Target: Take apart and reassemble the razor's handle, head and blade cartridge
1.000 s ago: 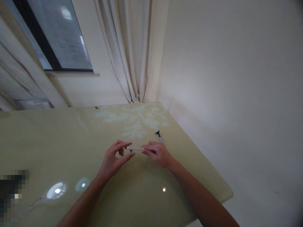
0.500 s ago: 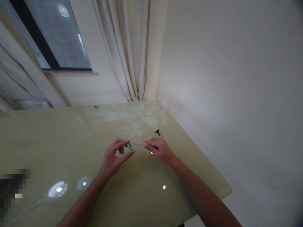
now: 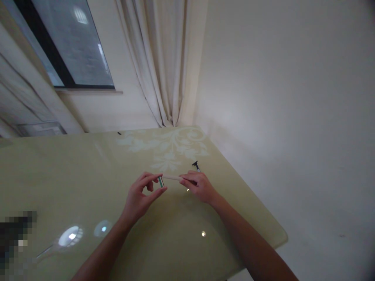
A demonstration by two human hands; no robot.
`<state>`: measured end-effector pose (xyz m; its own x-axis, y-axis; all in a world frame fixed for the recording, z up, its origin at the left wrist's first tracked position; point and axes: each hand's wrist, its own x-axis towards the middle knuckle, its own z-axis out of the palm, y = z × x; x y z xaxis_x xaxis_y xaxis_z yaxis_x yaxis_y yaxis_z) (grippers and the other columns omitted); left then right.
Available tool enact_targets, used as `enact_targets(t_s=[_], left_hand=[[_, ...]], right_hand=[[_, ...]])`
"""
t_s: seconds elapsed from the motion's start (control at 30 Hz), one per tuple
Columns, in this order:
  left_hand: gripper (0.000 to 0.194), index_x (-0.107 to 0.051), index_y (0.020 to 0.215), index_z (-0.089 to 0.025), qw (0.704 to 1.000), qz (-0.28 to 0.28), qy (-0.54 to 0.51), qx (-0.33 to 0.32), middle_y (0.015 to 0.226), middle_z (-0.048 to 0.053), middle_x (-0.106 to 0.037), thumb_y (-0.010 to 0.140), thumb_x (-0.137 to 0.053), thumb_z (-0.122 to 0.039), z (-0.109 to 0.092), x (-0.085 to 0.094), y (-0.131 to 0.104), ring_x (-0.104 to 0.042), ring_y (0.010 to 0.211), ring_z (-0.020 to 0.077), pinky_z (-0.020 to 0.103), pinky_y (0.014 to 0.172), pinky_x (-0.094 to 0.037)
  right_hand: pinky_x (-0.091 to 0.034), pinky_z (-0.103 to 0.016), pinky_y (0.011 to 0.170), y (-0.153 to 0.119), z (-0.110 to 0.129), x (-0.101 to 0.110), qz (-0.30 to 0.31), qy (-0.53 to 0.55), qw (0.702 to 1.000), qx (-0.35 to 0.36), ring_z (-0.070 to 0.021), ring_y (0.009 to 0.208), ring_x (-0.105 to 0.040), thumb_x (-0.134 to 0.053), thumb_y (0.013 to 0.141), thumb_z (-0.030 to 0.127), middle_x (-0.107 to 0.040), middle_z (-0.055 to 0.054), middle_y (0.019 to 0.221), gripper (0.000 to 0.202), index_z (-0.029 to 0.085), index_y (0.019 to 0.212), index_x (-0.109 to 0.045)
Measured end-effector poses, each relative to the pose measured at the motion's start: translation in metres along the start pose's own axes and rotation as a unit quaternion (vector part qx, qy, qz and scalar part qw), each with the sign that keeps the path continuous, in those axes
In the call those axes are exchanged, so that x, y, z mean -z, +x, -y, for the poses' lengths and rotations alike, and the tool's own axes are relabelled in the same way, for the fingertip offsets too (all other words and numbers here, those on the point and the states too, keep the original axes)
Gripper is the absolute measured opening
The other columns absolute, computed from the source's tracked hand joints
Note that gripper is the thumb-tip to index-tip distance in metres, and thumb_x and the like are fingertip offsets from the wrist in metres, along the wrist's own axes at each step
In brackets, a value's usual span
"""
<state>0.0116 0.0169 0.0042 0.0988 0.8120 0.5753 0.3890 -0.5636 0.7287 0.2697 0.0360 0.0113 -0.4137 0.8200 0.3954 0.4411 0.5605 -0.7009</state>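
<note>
Between the thumb and forefinger of my left hand [image 3: 143, 192] is a small narrow green-and-white piece [image 3: 161, 182], gripped by its two ends. Its exact kind is too small to make out. My right hand [image 3: 199, 185] pinches a thin pale stick [image 3: 172, 178], which points left. The stick's tip meets or nearly meets the upper end of the green-and-white piece; whether they touch, I cannot tell. Just beyond my right hand lies a razor-like tool with a black T-shaped head [image 3: 195, 164], its pale handle partly hidden behind the fingers.
Both hands are above a glossy pale green table [image 3: 164, 242] with a white floral pattern. A small black piece [image 3: 119, 133] lies near its far edge. A blurred dark object [image 3: 14, 232] is at the left. A wall [image 3: 287, 117] borders the table's right side; curtains [image 3: 164, 62] hang behind.
The green-and-white piece has turned slightly in my left fingers, showing more of its white side. The stick and my right hand have shifted slightly right.
</note>
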Motion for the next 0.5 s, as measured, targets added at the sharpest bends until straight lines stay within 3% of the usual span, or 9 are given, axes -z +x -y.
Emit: enact_targets(t_s=[0.5], left_hand=[[0.036, -0.077, 0.120, -0.026, 1.000, -0.003, 0.002, -0.001, 0.086, -0.001, -0.063, 0.086, -0.083, -0.037, 0.0056, -0.0016, -0.0006, -0.055, 0.065, 0.0111, 0.026, 0.066, -0.051]], right_hand=[[-0.040, -0.026, 0.064, -0.0009, -0.0002, 0.0000, 0.035, 0.007, 0.999, 0.026, -0.0147, 0.066, -0.055, -0.056, 0.106, 0.052, -0.060, -0.003, 0.072, 0.044, 0.018, 0.113, -0.083]])
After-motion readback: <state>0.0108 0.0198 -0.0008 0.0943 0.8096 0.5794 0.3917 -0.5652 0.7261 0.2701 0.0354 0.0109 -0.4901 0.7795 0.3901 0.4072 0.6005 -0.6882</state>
